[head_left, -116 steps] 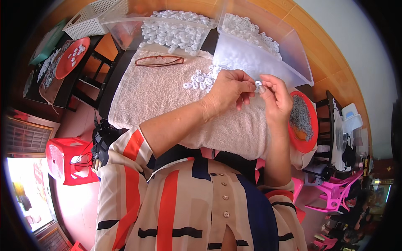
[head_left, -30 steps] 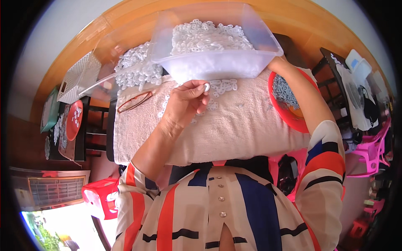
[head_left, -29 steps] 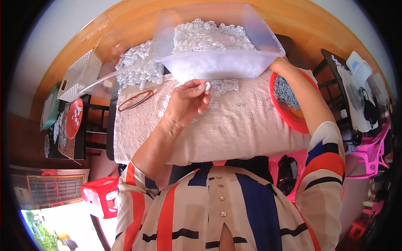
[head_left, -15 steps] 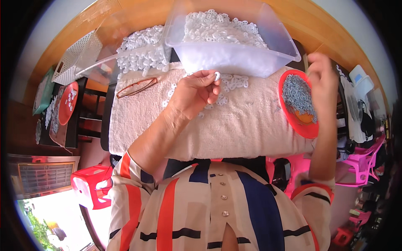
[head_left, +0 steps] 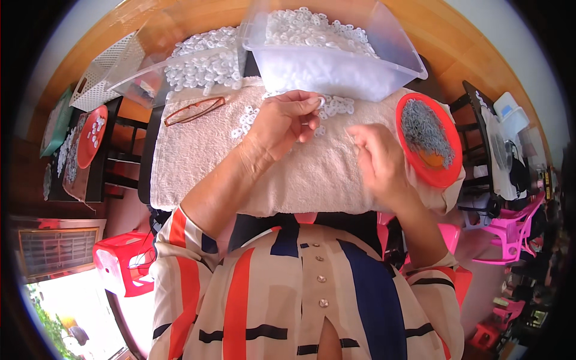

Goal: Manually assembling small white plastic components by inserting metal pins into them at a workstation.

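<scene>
Over the far middle of the towel, my left hand (head_left: 287,117) pinches a small white plastic piece (head_left: 323,102) between thumb and forefinger. My right hand (head_left: 382,157) is to its right with thumb and forefinger drawn together. Whatever may be between those fingertips is too small to make out. Loose white pieces with holes (head_left: 339,107) lie on the towel (head_left: 300,192) around my left hand. Right of my right hand sits a red oval dish (head_left: 433,179), heaped with small grey-blue slender pieces (head_left: 423,129).
A clear plastic bin (head_left: 336,69) full of white pieces stands at the towel's far edge. Left of it is another clear container (head_left: 141,84) with rounded white pieces. Brown-framed glasses (head_left: 195,111) rest on the towel's far left. A red stool (head_left: 123,261) stands lower left.
My right hand has moved left and nearer, from above the red dish to over the towel. My left hand keeps hold of the white plastic piece. The view has shifted slightly.
</scene>
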The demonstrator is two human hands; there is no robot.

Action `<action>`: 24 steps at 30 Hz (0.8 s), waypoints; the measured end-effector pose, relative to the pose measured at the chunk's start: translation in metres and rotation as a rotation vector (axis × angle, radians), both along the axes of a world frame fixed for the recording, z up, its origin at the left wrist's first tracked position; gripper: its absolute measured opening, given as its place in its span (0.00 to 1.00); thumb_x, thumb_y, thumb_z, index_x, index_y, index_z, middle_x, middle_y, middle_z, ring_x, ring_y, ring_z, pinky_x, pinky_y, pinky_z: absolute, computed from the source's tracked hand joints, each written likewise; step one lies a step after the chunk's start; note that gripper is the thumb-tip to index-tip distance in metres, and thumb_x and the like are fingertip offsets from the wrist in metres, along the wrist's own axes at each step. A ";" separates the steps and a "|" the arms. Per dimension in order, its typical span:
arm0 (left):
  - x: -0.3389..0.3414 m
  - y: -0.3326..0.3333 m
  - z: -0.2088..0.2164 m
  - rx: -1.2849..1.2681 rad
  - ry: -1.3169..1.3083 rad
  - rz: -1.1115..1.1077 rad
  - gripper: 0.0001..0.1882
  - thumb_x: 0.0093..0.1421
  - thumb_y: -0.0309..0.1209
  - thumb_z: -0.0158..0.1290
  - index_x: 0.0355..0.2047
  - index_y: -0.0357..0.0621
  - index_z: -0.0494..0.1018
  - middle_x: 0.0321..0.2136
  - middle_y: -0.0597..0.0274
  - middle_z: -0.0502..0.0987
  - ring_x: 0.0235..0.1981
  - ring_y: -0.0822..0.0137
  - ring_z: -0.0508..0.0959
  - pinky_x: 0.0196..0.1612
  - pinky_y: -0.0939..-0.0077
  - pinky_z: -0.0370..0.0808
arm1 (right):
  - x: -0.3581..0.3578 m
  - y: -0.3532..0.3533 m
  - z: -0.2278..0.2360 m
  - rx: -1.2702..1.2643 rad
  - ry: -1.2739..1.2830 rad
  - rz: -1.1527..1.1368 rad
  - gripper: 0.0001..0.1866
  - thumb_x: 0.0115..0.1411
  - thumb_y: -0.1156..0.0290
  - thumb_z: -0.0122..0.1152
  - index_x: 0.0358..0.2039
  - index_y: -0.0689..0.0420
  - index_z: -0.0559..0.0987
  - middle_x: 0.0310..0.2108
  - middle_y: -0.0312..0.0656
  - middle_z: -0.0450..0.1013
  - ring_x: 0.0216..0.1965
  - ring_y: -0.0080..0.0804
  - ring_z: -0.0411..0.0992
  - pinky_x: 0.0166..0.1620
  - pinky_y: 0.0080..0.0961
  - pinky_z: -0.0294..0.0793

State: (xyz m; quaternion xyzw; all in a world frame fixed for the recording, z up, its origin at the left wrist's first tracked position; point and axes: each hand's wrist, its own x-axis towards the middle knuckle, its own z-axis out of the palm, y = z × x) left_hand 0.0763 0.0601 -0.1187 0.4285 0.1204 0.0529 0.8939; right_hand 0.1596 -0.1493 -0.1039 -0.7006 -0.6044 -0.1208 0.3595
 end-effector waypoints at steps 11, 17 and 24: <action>-0.002 -0.001 0.008 -0.291 -0.082 0.292 0.05 0.64 0.27 0.48 0.37 0.37 0.69 0.32 0.57 0.72 0.32 0.64 0.73 0.37 0.71 0.73 | -0.054 0.076 -0.003 0.174 0.338 0.089 0.15 0.54 0.88 0.52 0.42 0.60 0.72 0.24 0.40 0.69 0.24 0.28 0.69 0.31 0.22 0.70; -0.006 0.017 0.003 -0.412 -0.071 0.361 0.04 0.63 0.26 0.48 0.35 0.39 0.67 0.28 0.60 0.70 0.25 0.67 0.66 0.30 0.74 0.67 | -0.064 0.099 -0.022 0.223 0.362 0.006 0.16 0.52 0.89 0.50 0.40 0.60 0.73 0.28 0.43 0.71 0.28 0.31 0.72 0.34 0.23 0.72; -0.008 0.020 0.009 -0.391 -0.119 0.399 0.06 0.64 0.29 0.46 0.35 0.39 0.68 0.28 0.61 0.70 0.26 0.69 0.64 0.28 0.78 0.65 | -0.073 0.099 -0.023 0.260 0.701 0.085 0.13 0.56 0.87 0.52 0.43 0.62 0.72 0.33 0.39 0.73 0.34 0.24 0.72 0.39 0.22 0.73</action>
